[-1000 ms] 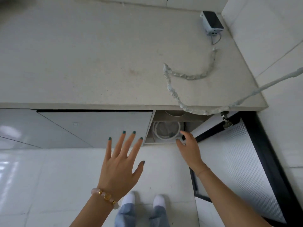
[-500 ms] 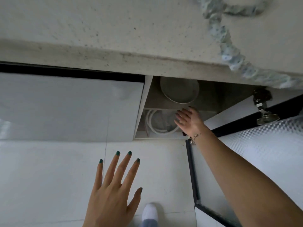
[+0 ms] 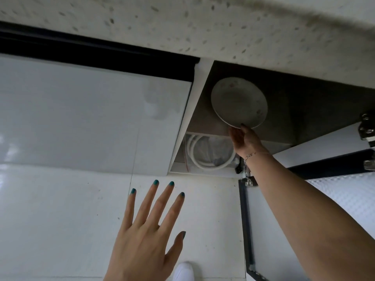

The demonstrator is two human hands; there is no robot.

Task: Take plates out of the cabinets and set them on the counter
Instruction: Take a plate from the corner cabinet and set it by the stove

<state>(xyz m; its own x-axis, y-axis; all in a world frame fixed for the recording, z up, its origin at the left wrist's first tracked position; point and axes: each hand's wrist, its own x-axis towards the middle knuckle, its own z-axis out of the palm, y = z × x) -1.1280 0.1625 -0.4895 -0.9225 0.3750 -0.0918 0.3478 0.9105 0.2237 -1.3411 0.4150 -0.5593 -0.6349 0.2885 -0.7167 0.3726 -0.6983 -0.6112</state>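
Plate: a pale round plate [image 3: 239, 102] sits in the upper compartment of the open cabinet [image 3: 304, 110], tilted toward the camera. I cannot tell whether its far rim touches the shelf [image 3: 205, 122].
Right hand: the right hand [image 3: 244, 138] reaches in from 4 o'clock and grips the plate's rim at 6 o'clock, with the thumb on top of the rim.
Left hand: the left hand [image 3: 146, 236] hovers over the floor [image 3: 60, 209] at 6 o'clock of the view. Its fingers [image 3: 156, 199] are straight and spread, holding nothing.
Hidden: the right hand's fingers lie under the plate, out of sight. The cabinet's back is dark and hard to read. In the lower compartment a coiled white hose [image 3: 211, 159] is partly covered by the wrist. A white shoe [image 3: 183, 271] is cut off by the bottom edge.
Edges: the speckled counter [image 3: 203, 27] overhangs the cabinet at 12 o'clock. The open door [image 3: 345, 199] runs out of view at 3 o'clock.
Open room: the plate stands apart from the white side panel [image 3: 194, 110] at its 9 o'clock. Dark shelf space lies at its 3 o'clock.
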